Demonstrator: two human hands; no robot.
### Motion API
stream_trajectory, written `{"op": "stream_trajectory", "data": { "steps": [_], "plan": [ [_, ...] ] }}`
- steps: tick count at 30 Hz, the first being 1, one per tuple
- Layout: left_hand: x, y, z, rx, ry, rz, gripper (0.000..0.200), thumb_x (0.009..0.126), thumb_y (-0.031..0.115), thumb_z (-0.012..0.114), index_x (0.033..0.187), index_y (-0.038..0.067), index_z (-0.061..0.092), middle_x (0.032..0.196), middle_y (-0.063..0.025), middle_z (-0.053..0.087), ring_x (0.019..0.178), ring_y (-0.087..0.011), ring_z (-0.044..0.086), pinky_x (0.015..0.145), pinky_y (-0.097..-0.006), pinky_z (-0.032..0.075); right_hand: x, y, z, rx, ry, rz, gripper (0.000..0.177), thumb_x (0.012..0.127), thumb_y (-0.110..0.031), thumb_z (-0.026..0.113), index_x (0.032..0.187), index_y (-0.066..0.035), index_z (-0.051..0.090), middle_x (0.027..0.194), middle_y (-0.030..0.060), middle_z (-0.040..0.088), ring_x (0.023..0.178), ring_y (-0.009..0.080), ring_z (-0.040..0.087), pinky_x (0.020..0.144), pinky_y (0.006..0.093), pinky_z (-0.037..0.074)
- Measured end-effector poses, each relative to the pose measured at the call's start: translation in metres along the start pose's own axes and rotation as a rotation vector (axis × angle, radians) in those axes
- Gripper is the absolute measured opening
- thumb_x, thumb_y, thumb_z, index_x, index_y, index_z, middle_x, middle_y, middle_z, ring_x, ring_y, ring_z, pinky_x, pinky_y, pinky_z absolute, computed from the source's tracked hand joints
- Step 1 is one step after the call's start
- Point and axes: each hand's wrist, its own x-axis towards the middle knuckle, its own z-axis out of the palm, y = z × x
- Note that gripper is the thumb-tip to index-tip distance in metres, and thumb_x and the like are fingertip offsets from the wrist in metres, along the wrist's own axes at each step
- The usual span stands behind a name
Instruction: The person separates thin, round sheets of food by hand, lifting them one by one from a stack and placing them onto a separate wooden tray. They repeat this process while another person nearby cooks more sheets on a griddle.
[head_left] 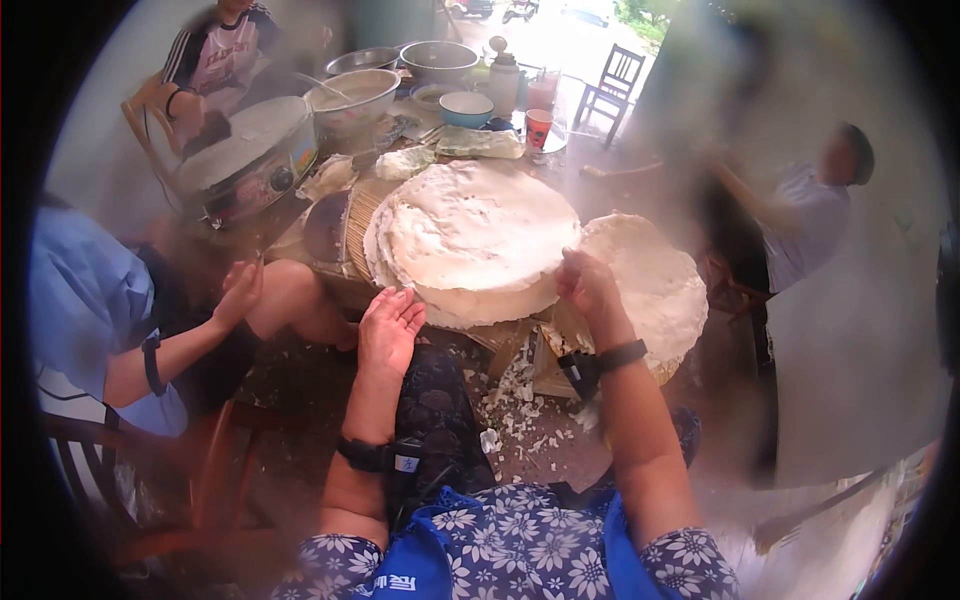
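Note:
A stack of thin, pale round flatbreads (480, 230) lies on the table before me, its edges uneven. My left hand (392, 328) is at the stack's near left edge, palm turned up, fingers slightly bent and apart; I see nothing held in it. At the right edge, my right hand (588, 285) is closed, its fingertips pinching the rim of a flatbread. Beside and partly behind that hand lies another round flatbread (648, 280), lower than the stack. How many layers the right fingers hold is hidden.
A round griddle (250, 145) stands at the back left near a seated person (215, 60). Bowls (440, 60), a batter basin (352, 95) and a red cup (538, 128) crowd the far table. Another person's hand (240, 292) is at left. Crumbs (520, 400) litter the floor.

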Motion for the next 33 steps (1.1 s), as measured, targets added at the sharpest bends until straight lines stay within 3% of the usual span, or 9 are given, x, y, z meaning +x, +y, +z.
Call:
{"op": "stream_trajectory", "data": {
  "steps": [7, 16, 19, 22, 23, 27, 30, 33],
  "plan": [
    [0.02, -0.015, 0.002, -0.123, -0.005, 0.021, 0.031, 0.081, 0.004, 0.06, 0.108, 0.006, 0.045, 0.091, -0.0048, 0.055, 0.083, -0.0181, 0.057, 0.078, -0.0338, 0.048, -0.019, 0.019, 0.011, 0.088, -0.052, 0.051, 0.008, 0.083, -0.017, 0.06, 0.084, -0.012, 0.055, 0.068, 0.0005, 0.055, 0.058, 0.0161, 0.057, 0.052, 0.033, 0.047],
    [0.003, -0.005, 0.001, 0.185, 0.168, 0.248, 0.035, 0.083, 0.009, 0.061, 0.115, 0.007, 0.047, 0.09, -0.0025, 0.055, 0.079, -0.0159, 0.056, 0.074, -0.0318, 0.047, -0.048, 0.021, 0.04, 0.29, -0.234, 0.034, 0.011, 0.085, -0.009, 0.054, 0.095, -0.003, 0.052, 0.08, 0.0097, 0.059, 0.067, 0.0216, 0.063, 0.06, 0.0371, 0.056],
    [-0.002, -0.017, 0.004, -0.042, 0.11, 0.094, 0.036, 0.084, 0.011, 0.062, 0.117, 0.007, 0.047, 0.096, -0.0046, 0.058, 0.085, -0.0187, 0.058, 0.077, -0.0337, 0.049, -0.059, 0.028, 0.051, 0.327, -0.252, 0.056, 0.016, 0.085, -0.01, 0.055, 0.099, -0.003, 0.051, 0.083, 0.0103, 0.059, 0.07, 0.0219, 0.063, 0.06, 0.0361, 0.056],
    [0.0, -0.019, 0.017, -0.188, -0.006, 0.07, 0.036, 0.085, 0.01, 0.061, 0.117, 0.006, 0.048, 0.104, -0.0082, 0.059, 0.095, -0.0226, 0.059, 0.081, -0.0364, 0.05, -0.086, 0.031, 0.065, 0.265, -0.314, 0.079, 0.018, 0.085, -0.01, 0.056, 0.101, -0.003, 0.051, 0.087, 0.0105, 0.06, 0.072, 0.0219, 0.064, 0.06, 0.0347, 0.056],
    [0.01, -0.02, 0.005, -0.198, -0.051, 0.066, 0.036, 0.083, 0.002, 0.058, 0.118, 0.006, 0.047, 0.111, -0.0106, 0.058, 0.101, -0.0254, 0.058, 0.085, -0.0411, 0.05, -0.087, 0.038, 0.064, 0.22, -0.316, 0.107, 0.025, 0.085, -0.015, 0.058, 0.105, -0.002, 0.05, 0.091, 0.0106, 0.06, 0.074, 0.0219, 0.063, 0.06, 0.0336, 0.055],
    [0.002, -0.007, 0.012, -0.134, -0.012, 0.082, 0.047, 0.077, -0.009, 0.053, 0.119, 0.008, 0.046, 0.115, -0.0108, 0.055, 0.105, -0.0271, 0.056, 0.087, -0.0477, 0.05, -0.087, 0.038, 0.049, 0.251, -0.26, 0.107, 0.044, 0.088, -0.032, 0.058, 0.115, 0.0, 0.047, 0.097, 0.0128, 0.061, 0.081, 0.0241, 0.063, 0.061, 0.0349, 0.056],
    [-0.002, -0.004, 0.011, -0.11, 0.039, 0.1, 0.05, 0.075, -0.01, 0.053, 0.121, 0.009, 0.045, 0.115, -0.0106, 0.054, 0.106, -0.0278, 0.056, 0.087, -0.0482, 0.05, -0.053, 0.039, 0.02, 0.401, -0.13, 0.065, 0.047, 0.088, -0.034, 0.057, 0.118, 0.001, 0.046, 0.103, 0.0156, 0.061, 0.086, 0.0256, 0.063, 0.065, 0.0364, 0.057],
    [-0.014, 0.003, 0.018, -0.077, -0.045, 0.115, 0.057, 0.072, -0.01, 0.054, 0.125, 0.01, 0.044, 0.115, -0.0099, 0.054, 0.106, -0.0284, 0.055, 0.088, -0.0496, 0.049, -0.036, 0.028, 0.015, 0.426, -0.134, -0.046, 0.046, 0.089, -0.031, 0.056, 0.118, 0.002, 0.045, 0.104, 0.0162, 0.061, 0.089, 0.0256, 0.063, 0.071, 0.0387, 0.057]
  ]
}}
